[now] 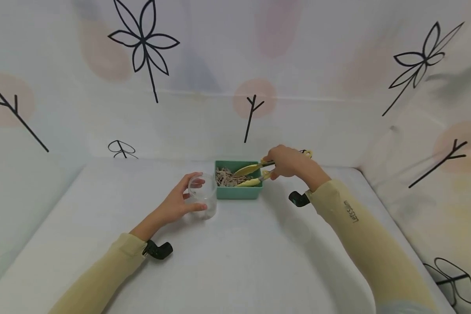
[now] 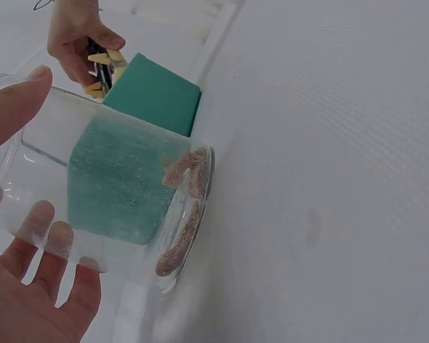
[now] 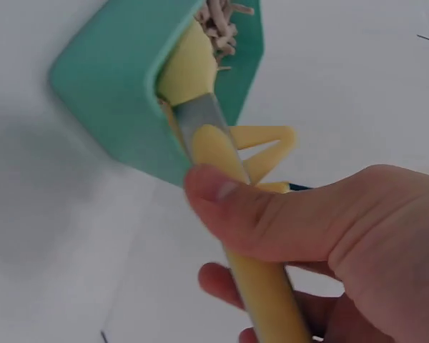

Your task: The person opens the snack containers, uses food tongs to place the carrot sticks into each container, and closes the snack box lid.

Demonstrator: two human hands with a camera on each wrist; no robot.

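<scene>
My left hand (image 1: 176, 201) curls round a clear cup (image 1: 209, 205) standing just left of the green box (image 1: 237, 193). A few brownish pieces (image 2: 179, 243) lie at the bottom of the cup (image 2: 93, 164) in the left wrist view. Inside the box are greyish-brown strips (image 1: 225, 178). My right hand (image 1: 288, 162) grips yellow tongs (image 1: 246, 170) from the right side, their two tips spread apart inside the box among the strips. In the right wrist view, the thumb of my right hand (image 3: 293, 221) presses on the handle of the tongs (image 3: 264, 286).
The white table (image 1: 227, 261) reaches back to a pale wall covering (image 1: 204, 126) with black plant drawings. Behind the box, the wall stands close. A black device (image 1: 159, 250) is on the left wrist and another (image 1: 299, 199) on the right.
</scene>
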